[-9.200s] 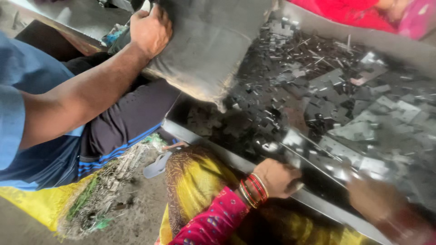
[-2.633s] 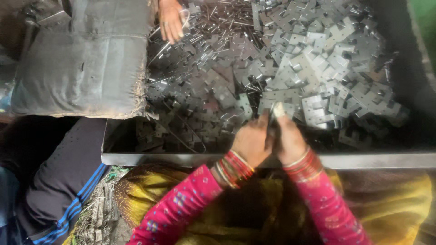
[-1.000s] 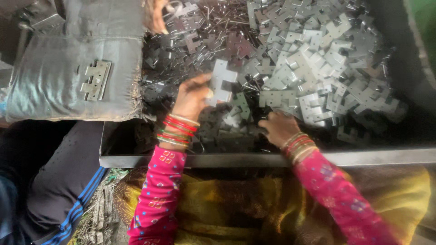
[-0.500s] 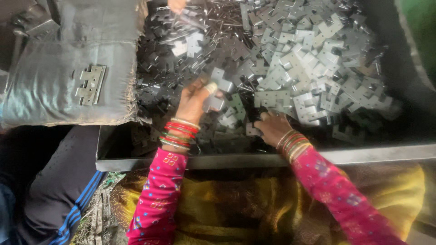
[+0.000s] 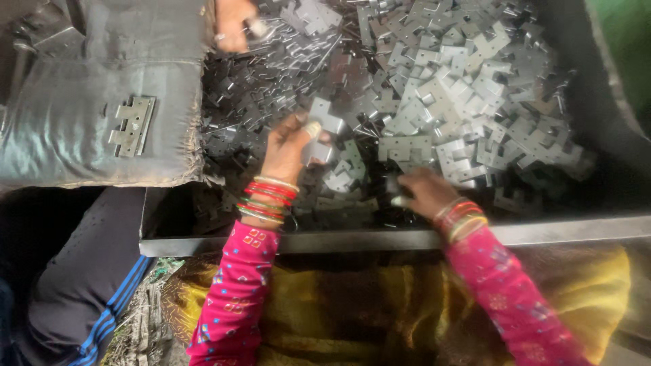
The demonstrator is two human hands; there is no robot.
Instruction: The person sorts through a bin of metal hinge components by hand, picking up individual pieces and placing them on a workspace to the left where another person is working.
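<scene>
Head view is showing a wide dark metal tray (image 5: 407, 238) running across the frame, its steel front rim lying just above the person's yellow lap cloth (image 5: 352, 312). Inside the tray a big heap of flat grey notched hinge plates (image 5: 461, 102) is piling toward the far right, while thinner dark pins and scraps (image 5: 230, 95) are spreading over the left part. Left of the tray a grey padded sack (image 5: 81, 122) is lying over its edge, and a pair of joined hinge plates (image 5: 132, 125) is resting on top of it. At the far edge of the tray, beside the sack, another person's hand (image 5: 234, 27) is reaching into the pins.

Near the tray's front rim the left hand (image 5: 288, 146) is closing around one small grey plate (image 5: 319, 150), thumb on top, with a second plate (image 5: 327, 115) touching the fingertips. The right hand (image 5: 424, 192) is pressing down among the loose plates close to the rim, fingers curled and narrow; whether it is gripping a piece I cannot tell.

Judging from this, picking well means lifting a single plate by its flat faces rather than its cut edges, which look sharp, shaking off pieces that are interlocking by their notches, and keeping the two hands working apart so that neither is dragging the heap over the rim.
</scene>
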